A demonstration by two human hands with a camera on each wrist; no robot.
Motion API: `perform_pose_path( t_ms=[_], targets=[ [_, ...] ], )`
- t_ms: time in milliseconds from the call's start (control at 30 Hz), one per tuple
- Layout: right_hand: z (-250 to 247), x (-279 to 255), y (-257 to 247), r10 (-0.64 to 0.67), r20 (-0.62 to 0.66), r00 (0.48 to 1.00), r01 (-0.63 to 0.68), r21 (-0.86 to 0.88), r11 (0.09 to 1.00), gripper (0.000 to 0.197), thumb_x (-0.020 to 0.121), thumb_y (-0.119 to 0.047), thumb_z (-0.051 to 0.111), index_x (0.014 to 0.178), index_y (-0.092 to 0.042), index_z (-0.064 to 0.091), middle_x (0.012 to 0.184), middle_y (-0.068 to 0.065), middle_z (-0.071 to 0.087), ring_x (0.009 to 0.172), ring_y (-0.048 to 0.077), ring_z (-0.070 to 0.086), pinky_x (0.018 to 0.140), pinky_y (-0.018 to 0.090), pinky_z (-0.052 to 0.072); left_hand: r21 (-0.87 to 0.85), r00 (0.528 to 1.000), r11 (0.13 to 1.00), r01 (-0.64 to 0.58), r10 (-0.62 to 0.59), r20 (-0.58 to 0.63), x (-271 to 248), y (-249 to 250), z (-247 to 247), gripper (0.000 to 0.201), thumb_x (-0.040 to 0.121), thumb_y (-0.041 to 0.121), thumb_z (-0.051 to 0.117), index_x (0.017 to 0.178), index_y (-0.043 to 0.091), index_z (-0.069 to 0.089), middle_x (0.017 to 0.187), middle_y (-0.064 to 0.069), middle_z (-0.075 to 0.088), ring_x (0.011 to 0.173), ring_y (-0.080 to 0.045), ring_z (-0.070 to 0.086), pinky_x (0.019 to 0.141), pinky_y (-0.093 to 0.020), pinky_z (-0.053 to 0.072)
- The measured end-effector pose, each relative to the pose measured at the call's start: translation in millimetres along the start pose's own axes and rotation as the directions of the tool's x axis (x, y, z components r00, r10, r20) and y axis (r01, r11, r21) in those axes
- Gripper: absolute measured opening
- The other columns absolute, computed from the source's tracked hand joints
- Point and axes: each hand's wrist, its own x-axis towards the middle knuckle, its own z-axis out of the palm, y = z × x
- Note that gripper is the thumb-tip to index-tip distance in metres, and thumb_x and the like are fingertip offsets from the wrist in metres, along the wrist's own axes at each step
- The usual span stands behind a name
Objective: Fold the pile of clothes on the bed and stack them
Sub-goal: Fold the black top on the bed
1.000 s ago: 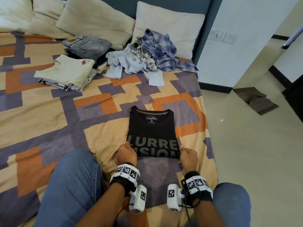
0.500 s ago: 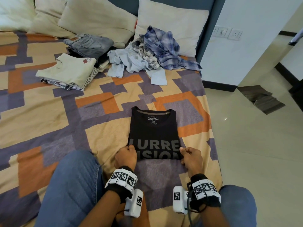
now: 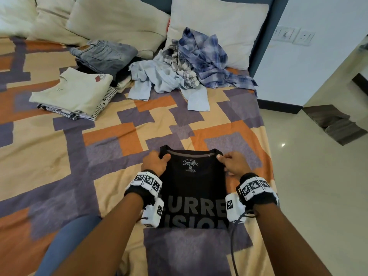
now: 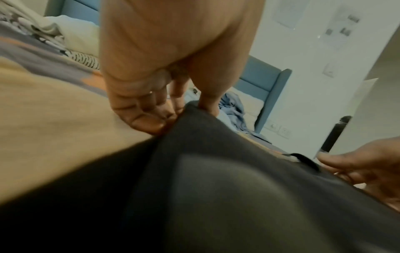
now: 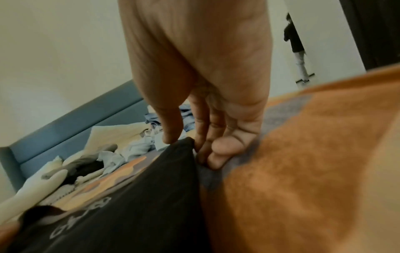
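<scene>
Both hands moved from hem to collar: left hand (image 3: 156, 162) and right hand (image 3: 233, 163) pinch black T-shirt (image 3: 192, 188) shoulders near the bed's right edge, ready for the final fold

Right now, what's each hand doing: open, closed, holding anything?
Left hand: closed, pinching the left collar corner of the black T-shirt.
Right hand: closed, pinching the shirt's right collar corner.

My black T-shirt (image 3: 192, 188) lies flat near me, sides folded in. Far left sits my folded stack (image 3: 73, 94); unfolded shirts (image 3: 185, 70) heap far right.
</scene>
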Motion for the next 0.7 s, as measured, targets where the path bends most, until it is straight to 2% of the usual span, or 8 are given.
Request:
perform_pose_path(
  t_ms=[133, 200, 300, 367, 433, 500, 567, 700],
  targets=[
    [4, 22, 0, 0.153, 0.064, 0.986, -0.164, 0.224, 0.961, 0.026, 0.094, -0.03, 0.063, 0.076, -0.012, 0.058, 0.072, 0.004, 0.06, 0.063, 0.018, 0.055, 0.051, 0.028, 0.044, -0.282, 0.999, 0.96, -0.005, -0.009, -0.05, 34, -10, -1, 0.016, 0.088, 0.024, 0.069, 0.08, 0.011, 0.064, 0.082, -0.013, 0.065, 0.081, -0.029, 0.061, 0.074, -0.038, 0.048],
    [0, 22, 1, 0.214, 0.081, 0.974, -0.228, 0.311, 0.923, 0.029, 0.1, -0.029, 0.054, 0.077, -0.011, 0.057, 0.072, 0.004, 0.059, 0.061, 0.015, 0.052, 0.049, 0.022, 0.042, -0.433, 0.999, 0.901, 0.026, -0.04, -0.023, 40, -21, -1, 0.018, 0.087, 0.02, 0.07, 0.072, 0.018, 0.06, 0.071, -0.008, 0.06, 0.069, -0.026, 0.057, 0.061, -0.036, 0.048],
    [-6, 13, 4, 0.197, 0.116, 0.974, -0.227, 0.414, 0.881, 0.028, 0.104, -0.026, 0.047, 0.081, -0.012, 0.057, 0.076, 0.006, 0.062, 0.065, 0.014, 0.055, 0.056, 0.021, 0.046, -0.579, 0.998, 0.813, 0.051, -0.028, 0.049, 33, -28, -4, 0.014, 0.096, 0.012, 0.057, 0.085, 0.016, 0.065, 0.069, -0.003, 0.058, 0.064, -0.019, 0.053, 0.049, -0.023, 0.046],
    [-8, -2, 4, 0.151, 0.122, 0.981, -0.191, 0.454, 0.871, 0.022, 0.102, -0.022, 0.05, 0.086, -0.011, 0.06, 0.081, 0.005, 0.064, 0.073, 0.014, 0.058, 0.066, 0.023, 0.049, -0.65, 0.995, 0.758, 0.042, 0.026, 0.095, 20, -30, -6, 0.017, 0.101, 0.009, 0.048, 0.108, 0.012, 0.063, 0.082, -0.004, 0.063, 0.07, -0.016, 0.057, 0.059, -0.021, 0.051],
    [-5, -24, 5, 0.117, 0.129, 0.985, -0.165, 0.469, 0.868, 0.016, 0.1, -0.019, 0.056, 0.089, -0.008, 0.062, 0.082, 0.005, 0.065, 0.075, 0.014, 0.062, 0.069, 0.024, 0.051, -0.692, 0.992, 0.718, 0.072, 0.023, 0.127, 4, -41, -2, 0.022, 0.1, 0.017, 0.051, 0.118, 0.008, 0.06, 0.1, -0.007, 0.068, 0.089, -0.019, 0.065, 0.083, -0.032, 0.055],
    [2, -48, 13, 0.091, 0.139, 0.986, -0.144, 0.454, 0.879, 0.016, 0.098, -0.019, 0.059, 0.091, -0.004, 0.063, 0.074, 0.002, 0.067, 0.065, 0.007, 0.065, 0.06, 0.02, 0.051, -0.624, 0.995, 0.779, 0.064, -0.004, 0.096, -15, -56, 8, 0.048, 0.089, 0.045, 0.062, 0.119, 0.008, 0.062, 0.11, -0.007, 0.069, 0.102, -0.023, 0.066, 0.095, -0.043, 0.051],
    [10, -66, 24, 0.071, 0.101, 0.992, -0.107, 0.413, 0.905, 0.022, 0.095, -0.023, 0.065, 0.085, -0.003, 0.065, 0.068, 0.002, 0.07, 0.06, 0.005, 0.066, 0.057, 0.021, 0.053, -0.405, 0.999, 0.914, 0.006, 0.007, 0.032, -38, -64, 21, 0.068, 0.078, 0.064, 0.057, 0.116, 0.008, 0.064, 0.11, -0.008, 0.068, 0.102, -0.025, 0.064, 0.093, -0.04, 0.05],
    [26, -92, 39, 0.05, 0.071, 0.996, -0.068, 0.274, 0.959, 0.027, 0.086, -0.033, 0.074, 0.095, -0.007, 0.075, 0.089, 0.005, 0.077, 0.086, 0.021, 0.073, 0.086, 0.042, 0.058, -0.164, 1.0, 0.987, 0.009, -0.005, 0.022, -80, -40, 31, 0.049, 0.096, 0.037, 0.053, 0.129, 0.0, 0.052, 0.126, -0.02, 0.053, 0.118, -0.037, 0.048, 0.096, -0.037, 0.039]
  ],
)
